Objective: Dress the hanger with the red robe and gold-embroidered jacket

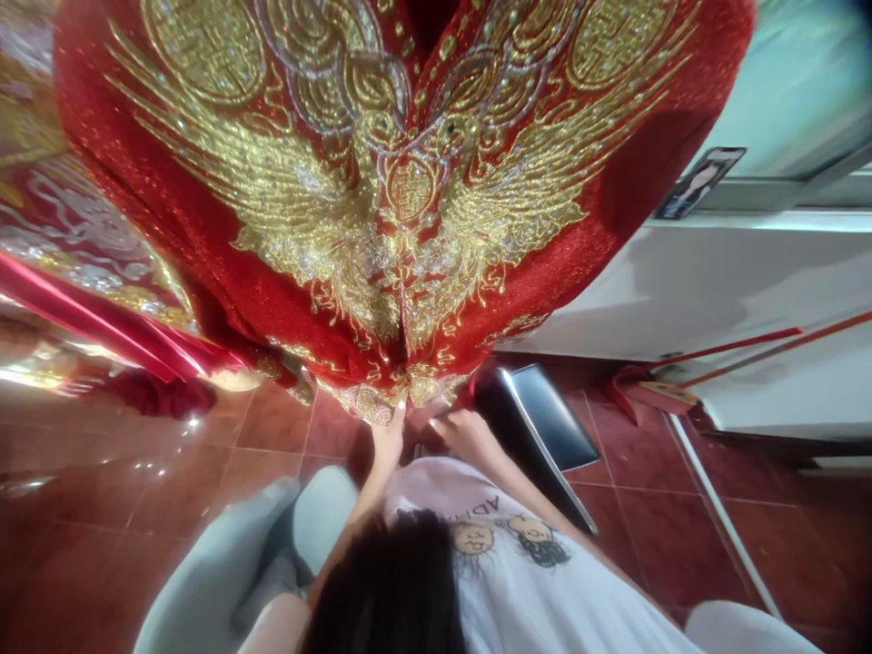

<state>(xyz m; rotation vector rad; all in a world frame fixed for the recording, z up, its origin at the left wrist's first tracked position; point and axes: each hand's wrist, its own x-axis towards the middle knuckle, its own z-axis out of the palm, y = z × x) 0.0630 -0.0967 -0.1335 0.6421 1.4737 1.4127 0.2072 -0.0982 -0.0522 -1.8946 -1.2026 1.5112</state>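
Observation:
A red jacket (409,309) with gold embroidered birds, beads and round emblems hangs in front of me, filling the upper view. Its two front edges meet down the middle. At the patterned bottom hem, my left hand (388,440) pinches the cloth just left of the front opening, thumb on top. My right hand (467,434) is closed at the hem on the other side of the opening. Its fingertips are partly hidden under the cloth.
More embroidered garments (88,218) hang at the left, with a pink satin strip (102,313). A phone (705,182) leans on a ledge at right. Below stand a black seat (551,413) and a red-handled dustpan (654,395). A pale pole (722,509) lies over the red tiled floor (654,454).

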